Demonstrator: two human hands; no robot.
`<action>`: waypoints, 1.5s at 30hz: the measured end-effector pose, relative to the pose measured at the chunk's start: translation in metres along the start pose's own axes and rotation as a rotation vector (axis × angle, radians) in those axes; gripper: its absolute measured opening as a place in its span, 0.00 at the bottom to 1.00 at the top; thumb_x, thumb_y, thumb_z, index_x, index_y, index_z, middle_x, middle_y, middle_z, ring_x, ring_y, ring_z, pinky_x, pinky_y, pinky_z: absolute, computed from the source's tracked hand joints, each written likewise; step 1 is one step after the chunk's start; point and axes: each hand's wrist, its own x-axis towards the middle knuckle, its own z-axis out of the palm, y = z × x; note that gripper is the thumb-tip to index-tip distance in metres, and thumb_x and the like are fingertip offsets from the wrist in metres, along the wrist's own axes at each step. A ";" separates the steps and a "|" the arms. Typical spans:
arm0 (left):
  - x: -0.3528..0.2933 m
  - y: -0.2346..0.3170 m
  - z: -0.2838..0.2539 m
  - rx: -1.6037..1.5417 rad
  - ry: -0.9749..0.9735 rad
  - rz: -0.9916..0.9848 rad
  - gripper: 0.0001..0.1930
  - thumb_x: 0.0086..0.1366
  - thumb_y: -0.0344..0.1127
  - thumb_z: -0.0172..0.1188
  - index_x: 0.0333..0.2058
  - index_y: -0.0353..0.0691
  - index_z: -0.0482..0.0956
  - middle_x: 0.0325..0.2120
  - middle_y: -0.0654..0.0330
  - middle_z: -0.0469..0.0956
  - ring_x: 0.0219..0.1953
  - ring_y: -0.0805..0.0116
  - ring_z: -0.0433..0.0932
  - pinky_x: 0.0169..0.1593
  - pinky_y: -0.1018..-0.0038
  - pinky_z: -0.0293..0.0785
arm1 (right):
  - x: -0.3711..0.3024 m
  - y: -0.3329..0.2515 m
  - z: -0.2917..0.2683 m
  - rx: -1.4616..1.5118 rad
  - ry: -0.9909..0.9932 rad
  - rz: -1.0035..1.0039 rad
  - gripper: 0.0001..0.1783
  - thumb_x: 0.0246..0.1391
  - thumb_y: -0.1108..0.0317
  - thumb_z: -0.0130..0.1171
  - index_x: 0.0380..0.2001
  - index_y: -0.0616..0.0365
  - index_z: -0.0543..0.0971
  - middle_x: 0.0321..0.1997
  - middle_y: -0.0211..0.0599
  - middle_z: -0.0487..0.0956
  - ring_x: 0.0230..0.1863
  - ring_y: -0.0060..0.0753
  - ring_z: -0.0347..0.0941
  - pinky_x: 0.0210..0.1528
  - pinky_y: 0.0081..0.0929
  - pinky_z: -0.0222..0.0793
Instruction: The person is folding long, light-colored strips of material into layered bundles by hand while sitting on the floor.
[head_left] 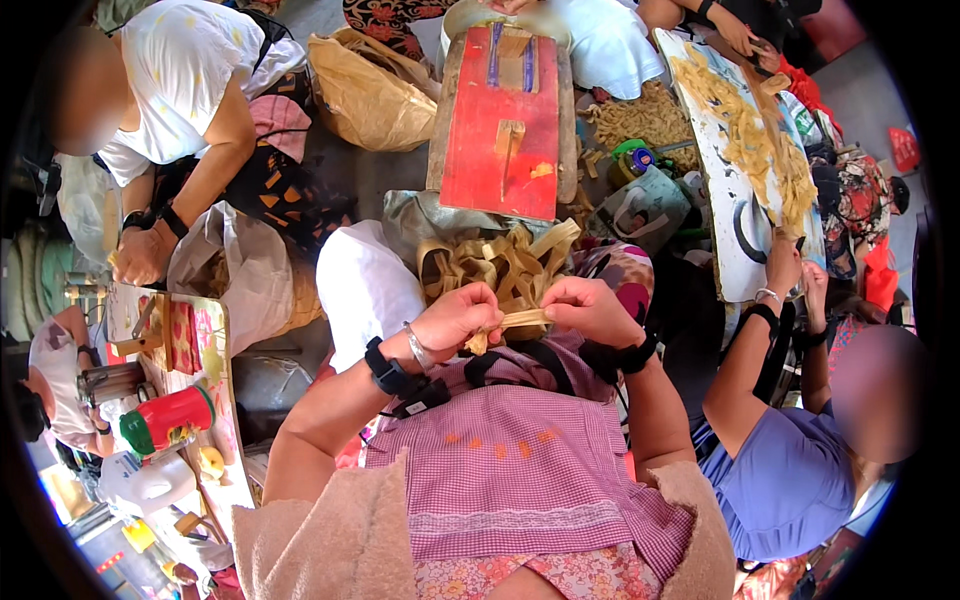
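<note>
A: What do the hands hold?

B: The left hand [455, 318] and the right hand [590, 308] are both closed on one tan strip [518, 319], pinching its two ends just above the pink checked apron [505, 455]. The fingers curl tight and the knuckles turn toward each other, with the strip stretched level between them.

A: How are the arms set?

B: Both forearms rise from beside the apron and bend inward at the wrists. A black wristband [386, 367] and a thin silver bangle [417, 347] sit on the left wrist; a black strap [625, 355] wraps the right.

A: And beyond the strip?

B: Just past the strip, farther from the apron, a loose heap of tan strips [505, 262] lies on the lap, on grey cloth. Beyond the heap stands a red board [500, 120] with a small wooden block on it.

A: Any containers?

B: Well left of the apron, a red and green flask [165, 418] lies beside a white jug [148, 482] on a patterned worktop [205, 345]; their contents cannot be seen. Right of the apron, a person in a blue top [785, 480] reaches toward a white board [725, 150] covered with pale fibres [745, 135].
</note>
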 end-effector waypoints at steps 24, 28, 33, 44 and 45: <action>0.042 0.063 -0.044 1.408 0.612 0.888 0.14 0.54 0.33 0.59 0.41 0.42 0.75 0.41 0.49 0.75 0.41 0.49 0.74 0.44 0.63 0.72 | 0.072 -0.021 -0.036 0.054 0.410 0.050 0.11 0.59 0.65 0.49 0.35 0.62 0.75 0.24 0.32 0.77 0.22 0.18 0.71 0.22 0.19 0.68; 0.011 0.045 0.000 1.653 0.471 1.161 0.24 0.47 0.23 0.60 0.47 0.42 0.74 0.50 0.55 0.69 0.50 0.54 0.70 0.52 0.65 0.70 | 0.037 -0.034 0.022 0.277 0.152 0.067 0.12 0.60 0.65 0.48 0.42 0.61 0.73 0.27 0.31 0.76 0.22 0.15 0.69 0.22 0.13 0.66; 0.010 0.037 -0.027 1.416 0.617 1.021 0.10 0.55 0.27 0.54 0.37 0.41 0.78 0.31 0.58 0.79 0.34 0.61 0.80 0.36 0.69 0.76 | 0.002 -0.031 0.018 0.284 -0.194 0.174 0.14 0.56 0.63 0.53 0.43 0.60 0.73 0.34 0.30 0.78 0.30 0.16 0.72 0.23 0.13 0.64; -0.003 0.011 -0.011 0.210 0.074 0.300 0.15 0.68 0.44 0.50 0.43 0.38 0.75 0.26 0.64 0.77 0.23 0.80 0.73 0.24 0.86 0.69 | 0.009 -0.003 0.054 0.144 0.232 0.015 0.20 0.55 0.66 0.55 0.51 0.57 0.69 0.36 0.31 0.76 0.31 0.19 0.72 0.31 0.18 0.69; -0.003 0.009 -0.007 0.290 0.083 0.360 0.14 0.67 0.40 0.51 0.46 0.40 0.74 0.28 0.65 0.77 0.24 0.81 0.72 0.24 0.86 0.68 | 0.009 -0.004 0.050 0.209 0.223 0.107 0.22 0.56 0.65 0.55 0.53 0.57 0.66 0.29 0.28 0.74 0.26 0.14 0.69 0.23 0.14 0.64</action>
